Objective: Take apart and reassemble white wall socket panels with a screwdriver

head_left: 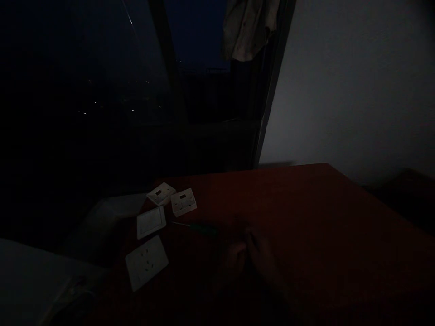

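Very little light falls on the scene. My left hand (234, 259) is low over the red-brown table (299, 203), its fingers curled in. Close beside it, my right hand (261, 254) is also closed, thumb and forefinger near the left hand. Whatever the fingers may hold is lost in the dark. To the left of my hands lies a screwdriver (203, 229) with a green handle, its thin shaft pointing left. Beyond its tip are a white socket plate (147, 261), a white switch plate (151, 222) and two white mounting boxes, one nearer (183, 202) and one farther left (161, 194).
A dark window (136, 90) with small distant lights fills the back left. Cloth (249, 31) hangs by its frame. A pale wall (350, 90) stands behind the table's right side. Some whitish surface (41, 276) slopes at the lower left, past the table edge.
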Motion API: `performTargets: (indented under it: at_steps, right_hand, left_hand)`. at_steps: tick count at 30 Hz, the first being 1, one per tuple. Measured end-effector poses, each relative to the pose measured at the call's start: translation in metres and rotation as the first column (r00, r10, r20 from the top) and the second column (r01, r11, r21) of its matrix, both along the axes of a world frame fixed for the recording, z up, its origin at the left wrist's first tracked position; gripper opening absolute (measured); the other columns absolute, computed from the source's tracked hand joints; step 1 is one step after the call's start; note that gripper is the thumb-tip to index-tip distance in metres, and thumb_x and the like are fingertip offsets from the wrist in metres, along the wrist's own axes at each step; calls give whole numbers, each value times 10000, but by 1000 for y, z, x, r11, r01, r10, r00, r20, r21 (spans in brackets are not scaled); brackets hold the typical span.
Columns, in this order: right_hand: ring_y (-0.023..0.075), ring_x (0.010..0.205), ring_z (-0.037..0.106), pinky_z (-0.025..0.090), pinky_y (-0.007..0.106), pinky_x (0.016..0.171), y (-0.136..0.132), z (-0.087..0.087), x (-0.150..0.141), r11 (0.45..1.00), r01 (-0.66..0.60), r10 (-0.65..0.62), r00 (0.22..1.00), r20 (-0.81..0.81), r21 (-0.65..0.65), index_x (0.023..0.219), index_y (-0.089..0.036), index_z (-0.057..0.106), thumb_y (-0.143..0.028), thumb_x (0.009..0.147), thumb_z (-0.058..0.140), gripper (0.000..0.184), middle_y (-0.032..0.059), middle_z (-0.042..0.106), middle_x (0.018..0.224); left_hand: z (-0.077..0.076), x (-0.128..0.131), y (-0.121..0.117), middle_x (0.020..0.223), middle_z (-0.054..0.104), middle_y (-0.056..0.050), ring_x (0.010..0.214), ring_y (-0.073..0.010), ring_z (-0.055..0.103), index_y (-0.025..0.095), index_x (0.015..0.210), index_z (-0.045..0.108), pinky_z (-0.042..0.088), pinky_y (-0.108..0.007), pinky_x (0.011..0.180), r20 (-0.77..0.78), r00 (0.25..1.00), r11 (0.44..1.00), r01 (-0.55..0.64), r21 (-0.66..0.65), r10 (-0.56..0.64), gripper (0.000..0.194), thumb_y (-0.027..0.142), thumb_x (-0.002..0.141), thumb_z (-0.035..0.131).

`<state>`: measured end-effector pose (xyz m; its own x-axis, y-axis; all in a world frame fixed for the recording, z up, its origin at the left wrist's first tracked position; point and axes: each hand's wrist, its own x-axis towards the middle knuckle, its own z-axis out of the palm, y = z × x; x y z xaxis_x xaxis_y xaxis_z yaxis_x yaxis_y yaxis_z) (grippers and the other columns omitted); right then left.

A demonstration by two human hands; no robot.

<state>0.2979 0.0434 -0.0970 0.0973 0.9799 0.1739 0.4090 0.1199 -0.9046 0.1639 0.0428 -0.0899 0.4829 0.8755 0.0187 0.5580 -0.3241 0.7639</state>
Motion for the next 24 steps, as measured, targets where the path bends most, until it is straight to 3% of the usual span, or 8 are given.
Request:
performTargets:
  at_steps: [10,18,24]
  right_hand:
    - [165,644,592,425,243,591,-1,4,-1,1000,16,-16,1000,9,-8,760,-197,603,-354,910,395,300,32,650,722]
    - [167,648,601,433,247,594,0,1,-1,1000,19,-19,1000,9,-13,790,-195,624,-356,906,397,302,39,667,741]
    - [172,636,598,439,253,595,1,3,-1,999,27,-27,1000,12,-26,752,-197,615,-373,899,400,315,37,653,713]
  left_hand:
    - [4,2,0,936,655,-35,816,-148,616,163,929,634,511,-338,780,-3,1000,1000,-12,-21,12,211,336,939,512]
    - [13,4,-1,790,672,-12,767,-178,610,221,745,643,453,-289,723,5,999,999,-41,0,41,269,155,875,416]
    - [14,4,0,770,663,8,752,-185,609,244,737,639,440,-278,690,-7,999,999,-46,-4,46,273,122,825,412]
